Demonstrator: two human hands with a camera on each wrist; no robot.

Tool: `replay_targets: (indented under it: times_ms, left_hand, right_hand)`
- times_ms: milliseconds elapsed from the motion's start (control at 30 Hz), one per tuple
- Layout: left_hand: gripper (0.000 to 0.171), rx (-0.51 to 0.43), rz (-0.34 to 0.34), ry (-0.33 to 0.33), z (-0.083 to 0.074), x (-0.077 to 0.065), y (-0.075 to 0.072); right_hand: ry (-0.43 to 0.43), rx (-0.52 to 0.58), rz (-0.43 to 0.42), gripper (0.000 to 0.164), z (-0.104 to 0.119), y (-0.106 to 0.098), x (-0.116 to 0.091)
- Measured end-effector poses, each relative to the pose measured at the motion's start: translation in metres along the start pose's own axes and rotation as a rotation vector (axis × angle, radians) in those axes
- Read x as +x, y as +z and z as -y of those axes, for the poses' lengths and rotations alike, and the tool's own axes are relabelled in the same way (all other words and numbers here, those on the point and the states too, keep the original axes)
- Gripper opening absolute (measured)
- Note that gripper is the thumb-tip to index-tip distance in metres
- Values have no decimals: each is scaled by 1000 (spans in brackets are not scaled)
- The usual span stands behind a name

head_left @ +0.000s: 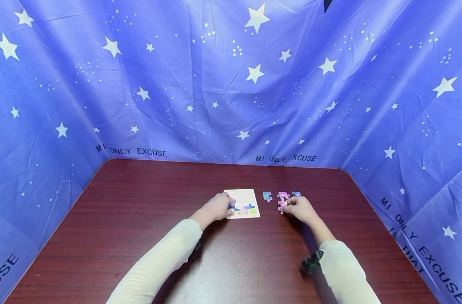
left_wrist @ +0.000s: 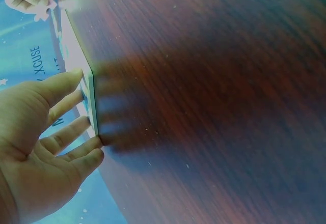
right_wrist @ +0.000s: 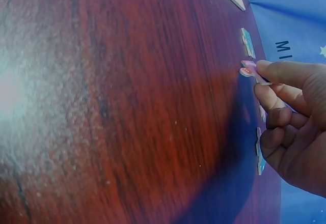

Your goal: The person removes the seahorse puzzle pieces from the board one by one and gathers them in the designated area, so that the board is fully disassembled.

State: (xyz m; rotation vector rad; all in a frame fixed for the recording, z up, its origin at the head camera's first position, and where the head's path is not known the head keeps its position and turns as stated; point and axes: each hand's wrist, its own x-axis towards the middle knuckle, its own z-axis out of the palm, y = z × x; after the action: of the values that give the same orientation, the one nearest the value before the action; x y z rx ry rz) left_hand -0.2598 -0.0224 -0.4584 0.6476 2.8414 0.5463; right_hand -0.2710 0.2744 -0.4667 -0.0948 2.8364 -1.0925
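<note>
A white square puzzle board (head_left: 246,194) lies on the table, with several colourful pieces set along its near part. My left hand (head_left: 217,207) rests at the board's left side; in the left wrist view its thumb and extended fingers (left_wrist: 66,132) touch the board's edge. To the right of the board, my right hand (head_left: 302,209) pinches a pink puzzle piece (right_wrist: 248,70) between thumb and fingers, held above the table. Just behind it lies another pink piece (head_left: 283,194). A blue-green piece (head_left: 267,196) lies nearer the board, and a blue piece (head_left: 296,193) lies beyond the right hand.
The dark red wooden table (head_left: 139,198) extends around the board. A blue curtain (head_left: 216,84) with white stars encloses its back and sides. A black wrist device (head_left: 312,262) sits at the right sleeve.
</note>
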Motion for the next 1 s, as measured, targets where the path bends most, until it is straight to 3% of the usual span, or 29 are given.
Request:
replay_targets:
  times_ms: [267, 533, 1000]
  left_hand:
    - [19, 12, 3, 4, 0, 0, 0]
    - [19, 13, 9, -6, -1, -1, -1]
    - [19, 0, 8, -9, -1, -1, -2]
  right_hand:
    - [22, -6, 13, 19, -4, -3, -2]
    - [34, 32, 1, 31, -8, -4, -2]
    - [49, -100, -54, 29, -4, -5, -2]
